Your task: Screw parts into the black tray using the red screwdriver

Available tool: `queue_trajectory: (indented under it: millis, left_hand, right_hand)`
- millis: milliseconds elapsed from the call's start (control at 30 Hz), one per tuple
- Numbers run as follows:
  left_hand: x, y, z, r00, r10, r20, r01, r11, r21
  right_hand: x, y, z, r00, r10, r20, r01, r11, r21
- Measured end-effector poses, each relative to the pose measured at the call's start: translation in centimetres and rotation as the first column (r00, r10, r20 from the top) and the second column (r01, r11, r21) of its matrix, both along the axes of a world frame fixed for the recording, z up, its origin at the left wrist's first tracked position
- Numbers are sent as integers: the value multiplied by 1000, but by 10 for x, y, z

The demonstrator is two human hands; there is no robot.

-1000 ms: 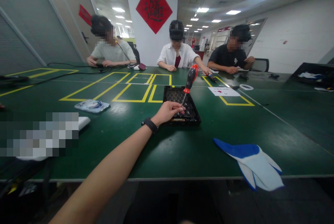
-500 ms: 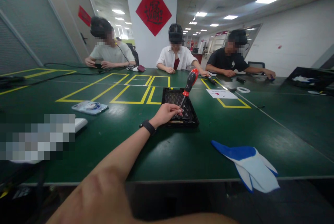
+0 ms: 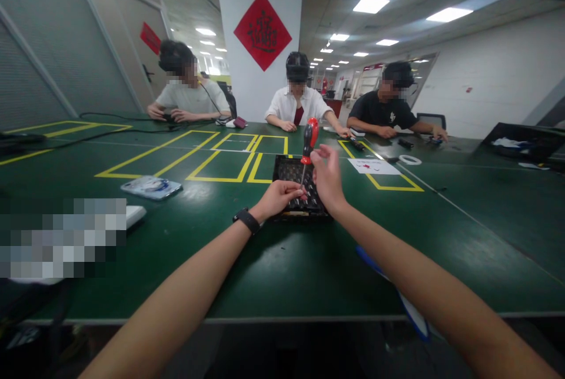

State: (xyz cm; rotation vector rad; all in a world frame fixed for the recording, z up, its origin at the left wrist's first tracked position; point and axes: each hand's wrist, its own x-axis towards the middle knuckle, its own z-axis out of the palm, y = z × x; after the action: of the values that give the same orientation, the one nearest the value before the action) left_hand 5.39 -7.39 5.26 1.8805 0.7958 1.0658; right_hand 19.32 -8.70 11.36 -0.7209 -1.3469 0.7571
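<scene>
A screwdriver (image 3: 309, 136) with a red and black handle stands nearly upright over a black tray-like case (image 3: 286, 170) on the table. My left hand (image 3: 277, 198), with a dark band on its wrist, pinches the lower shaft of the screwdriver close to the case. The tip is hidden by my fingers. Beside the handle, on its right, is my right hand (image 3: 330, 183), its fingers bent and apart; it does not grip the handle, and whether a fingertip touches it I cannot tell. Small light pieces show in rows inside the case.
On the green table (image 3: 247, 285) lie a patterned phone (image 3: 152, 187) at left, a paper sheet (image 3: 374, 166) and a roll of white tape (image 3: 410, 159) at right. A blue-and-white glove (image 3: 412, 311) is partly under my right forearm. Three people sit across the table.
My right hand has come up from below to beside the screwdriver handle. The screwdriver has gone from leaning right to nearly upright, with my left hand still pinching its shaft.
</scene>
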Motion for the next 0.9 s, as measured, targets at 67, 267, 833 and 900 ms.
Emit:
queue_trajectory:
  millis: [67, 267, 833, 900]
  left_hand:
    - [0, 3, -3, 999, -17, -29, 18, 1000, 13]
    - [3, 7, -7, 994, -15, -113, 22, 998, 55]
    - [7, -1, -3, 969, 138, -206, -110, 984, 143]
    - [6, 0, -3, 969, 126, -215, -89, 980, 176]
  right_hand:
    - [3, 14, -22, 995, 94, 37, -90, 992, -94]
    - [7, 7, -48, 966, 256, 23, -255, 966, -44]
    - [17, 1, -57, 983, 179, 40, -181, 983, 33]
    - [18, 5, -58, 982, 186, 44, -187, 982, 21]
